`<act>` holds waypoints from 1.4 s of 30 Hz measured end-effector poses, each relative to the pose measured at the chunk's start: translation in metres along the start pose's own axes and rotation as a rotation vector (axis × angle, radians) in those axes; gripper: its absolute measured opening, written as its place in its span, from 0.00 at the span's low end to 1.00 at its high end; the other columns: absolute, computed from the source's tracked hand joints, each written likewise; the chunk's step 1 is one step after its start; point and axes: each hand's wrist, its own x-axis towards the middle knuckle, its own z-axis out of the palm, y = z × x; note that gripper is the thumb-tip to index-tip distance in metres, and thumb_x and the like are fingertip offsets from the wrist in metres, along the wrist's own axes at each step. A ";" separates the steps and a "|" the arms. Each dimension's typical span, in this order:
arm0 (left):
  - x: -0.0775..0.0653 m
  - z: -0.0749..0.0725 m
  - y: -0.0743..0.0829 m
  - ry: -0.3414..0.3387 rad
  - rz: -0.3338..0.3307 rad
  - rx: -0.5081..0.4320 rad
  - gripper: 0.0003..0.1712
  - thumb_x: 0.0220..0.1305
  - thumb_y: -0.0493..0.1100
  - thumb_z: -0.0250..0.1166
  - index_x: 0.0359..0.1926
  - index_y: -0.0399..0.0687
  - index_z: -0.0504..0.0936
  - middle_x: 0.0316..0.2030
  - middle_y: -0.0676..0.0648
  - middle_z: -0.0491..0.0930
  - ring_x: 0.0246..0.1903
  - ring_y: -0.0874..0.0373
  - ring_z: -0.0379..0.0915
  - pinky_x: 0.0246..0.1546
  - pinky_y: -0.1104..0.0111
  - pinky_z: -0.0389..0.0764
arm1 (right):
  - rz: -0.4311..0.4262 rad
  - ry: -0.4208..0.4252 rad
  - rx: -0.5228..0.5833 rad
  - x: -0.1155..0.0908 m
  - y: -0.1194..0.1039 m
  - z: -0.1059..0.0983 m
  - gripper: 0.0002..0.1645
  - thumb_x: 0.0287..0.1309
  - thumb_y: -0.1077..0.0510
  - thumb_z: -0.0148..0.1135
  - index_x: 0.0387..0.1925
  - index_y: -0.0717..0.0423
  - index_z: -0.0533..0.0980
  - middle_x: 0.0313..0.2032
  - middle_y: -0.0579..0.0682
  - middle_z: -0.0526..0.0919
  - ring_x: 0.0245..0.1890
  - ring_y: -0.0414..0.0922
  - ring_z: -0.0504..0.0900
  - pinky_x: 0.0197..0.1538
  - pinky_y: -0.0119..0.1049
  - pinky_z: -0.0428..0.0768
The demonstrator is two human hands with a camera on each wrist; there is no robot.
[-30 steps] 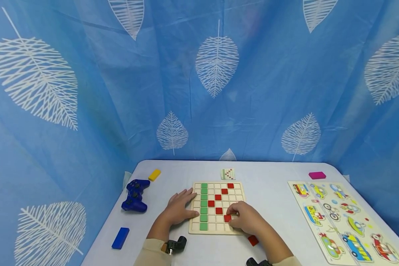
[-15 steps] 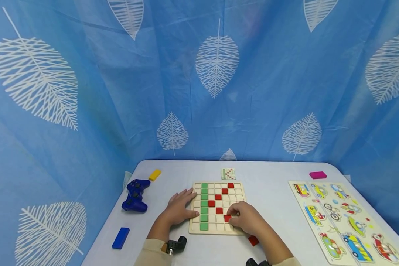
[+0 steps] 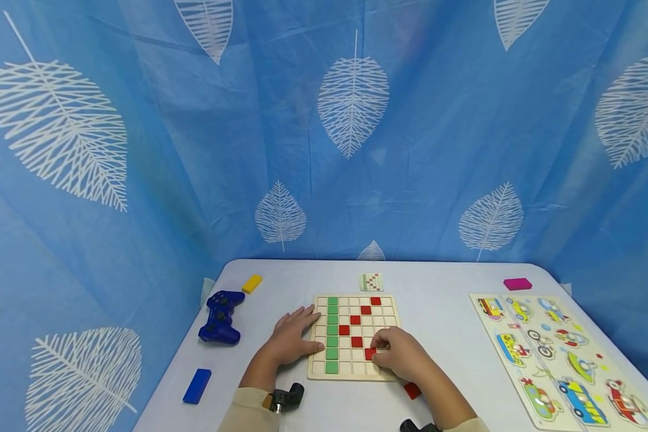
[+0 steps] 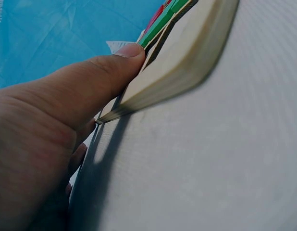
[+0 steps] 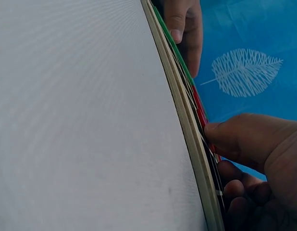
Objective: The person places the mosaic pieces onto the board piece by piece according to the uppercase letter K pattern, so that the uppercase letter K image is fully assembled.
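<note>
A square wooden grid board (image 3: 351, 377) lies flat on the table in the head view. One of its columns carries green tiles (image 3: 332, 330), and red tiles (image 3: 344, 330) form two slanting lines. On the board's left edge rests my left hand (image 3: 291, 341), fingers spread, its thumb on the frame beside the green tiles. My right hand (image 3: 402, 355) has its thumb and index finger at the lowest red tile (image 3: 369, 354), pinching it in its cell. In the right wrist view that thumb touches red; the tile's far side is hidden. A loose red tile (image 3: 412, 390) lies beneath my right forearm.
Behind the board sits a small pattern card (image 3: 371, 282). A blue game controller (image 3: 219, 318), yellow block (image 3: 252, 284) and blue block (image 3: 197, 386) lie left. At right are a picture puzzle board (image 3: 558, 360) and a magenta block (image 3: 517, 284).
Both hands hold nearly the same places as before. The whole head view has shifted very slightly; no tile has visibly moved on the board.
</note>
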 end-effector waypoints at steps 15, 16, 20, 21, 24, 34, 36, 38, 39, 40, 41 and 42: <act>0.001 0.002 0.000 0.000 0.005 0.011 0.50 0.59 0.65 0.75 0.79 0.59 0.68 0.82 0.52 0.55 0.83 0.46 0.43 0.81 0.42 0.41 | 0.005 0.001 0.012 0.000 0.002 0.001 0.10 0.51 0.58 0.77 0.30 0.42 0.81 0.36 0.43 0.77 0.40 0.45 0.74 0.43 0.41 0.73; 0.001 0.002 -0.001 -0.001 0.004 0.012 0.50 0.59 0.65 0.75 0.78 0.59 0.68 0.82 0.52 0.56 0.83 0.46 0.44 0.81 0.41 0.41 | 0.004 -0.001 0.015 -0.001 0.002 0.001 0.10 0.51 0.58 0.77 0.30 0.42 0.81 0.36 0.43 0.77 0.40 0.45 0.74 0.43 0.41 0.73; 0.000 0.003 -0.002 -0.006 -0.004 0.025 0.50 0.59 0.65 0.75 0.78 0.60 0.68 0.82 0.53 0.56 0.83 0.47 0.43 0.81 0.41 0.42 | 0.000 -0.015 0.027 -0.002 0.002 0.000 0.11 0.52 0.57 0.78 0.30 0.41 0.81 0.37 0.43 0.77 0.40 0.45 0.74 0.43 0.41 0.73; 0.000 0.003 -0.002 -0.007 -0.004 0.028 0.50 0.59 0.65 0.75 0.78 0.60 0.68 0.82 0.52 0.56 0.83 0.47 0.44 0.81 0.41 0.42 | -0.003 -0.016 0.028 -0.002 0.002 0.000 0.11 0.52 0.57 0.78 0.31 0.42 0.81 0.37 0.43 0.78 0.40 0.45 0.74 0.43 0.41 0.73; 0.000 0.003 -0.002 -0.005 -0.004 0.025 0.50 0.59 0.65 0.75 0.79 0.60 0.67 0.82 0.53 0.55 0.83 0.47 0.43 0.81 0.41 0.42 | -0.009 -0.021 0.057 -0.002 0.004 -0.002 0.11 0.53 0.58 0.78 0.32 0.43 0.81 0.36 0.43 0.78 0.39 0.44 0.74 0.43 0.40 0.74; 0.002 0.003 0.002 0.001 0.006 0.014 0.49 0.60 0.64 0.74 0.79 0.59 0.67 0.82 0.53 0.55 0.83 0.47 0.43 0.81 0.41 0.42 | 0.022 -0.018 0.202 -0.009 0.014 -0.029 0.10 0.60 0.56 0.76 0.42 0.46 0.83 0.39 0.44 0.82 0.38 0.45 0.77 0.36 0.37 0.79; 0.001 0.002 0.002 -0.002 0.008 0.018 0.49 0.60 0.64 0.74 0.79 0.59 0.67 0.82 0.53 0.55 0.83 0.47 0.43 0.81 0.41 0.42 | 0.029 -0.020 0.207 -0.012 0.018 -0.035 0.11 0.60 0.56 0.75 0.43 0.47 0.82 0.40 0.44 0.82 0.38 0.45 0.78 0.36 0.38 0.80; 0.001 0.002 0.002 -0.002 0.009 0.020 0.49 0.60 0.64 0.74 0.79 0.59 0.68 0.82 0.52 0.56 0.83 0.47 0.43 0.81 0.41 0.42 | 0.031 -0.024 0.205 -0.015 0.021 -0.041 0.11 0.60 0.56 0.75 0.44 0.48 0.82 0.40 0.45 0.82 0.38 0.45 0.77 0.36 0.38 0.79; 0.000 0.002 0.002 -0.004 0.007 0.017 0.49 0.60 0.64 0.75 0.78 0.59 0.68 0.82 0.52 0.56 0.83 0.46 0.43 0.81 0.41 0.42 | 0.027 -0.030 0.203 -0.017 0.023 -0.044 0.12 0.60 0.56 0.75 0.44 0.48 0.82 0.40 0.45 0.82 0.38 0.45 0.77 0.35 0.38 0.79; 0.000 0.002 0.002 -0.005 0.005 0.015 0.49 0.60 0.63 0.75 0.78 0.59 0.68 0.82 0.52 0.56 0.83 0.46 0.43 0.81 0.41 0.41 | 0.021 -0.035 0.204 -0.018 0.025 -0.046 0.12 0.60 0.56 0.75 0.45 0.49 0.82 0.40 0.46 0.82 0.37 0.45 0.77 0.35 0.38 0.78; -0.001 0.002 0.002 -0.004 0.004 0.014 0.49 0.60 0.63 0.75 0.78 0.59 0.68 0.82 0.52 0.56 0.83 0.46 0.43 0.81 0.41 0.41 | 0.016 -0.040 0.204 -0.020 0.027 -0.048 0.13 0.60 0.56 0.75 0.45 0.50 0.82 0.40 0.46 0.82 0.37 0.45 0.76 0.34 0.38 0.78; -0.001 0.001 0.001 -0.004 0.004 0.013 0.49 0.60 0.63 0.75 0.78 0.59 0.68 0.82 0.52 0.56 0.83 0.46 0.43 0.81 0.40 0.41 | 0.013 -0.047 0.201 -0.022 0.029 -0.050 0.13 0.59 0.56 0.76 0.45 0.50 0.82 0.40 0.46 0.82 0.37 0.46 0.76 0.34 0.38 0.77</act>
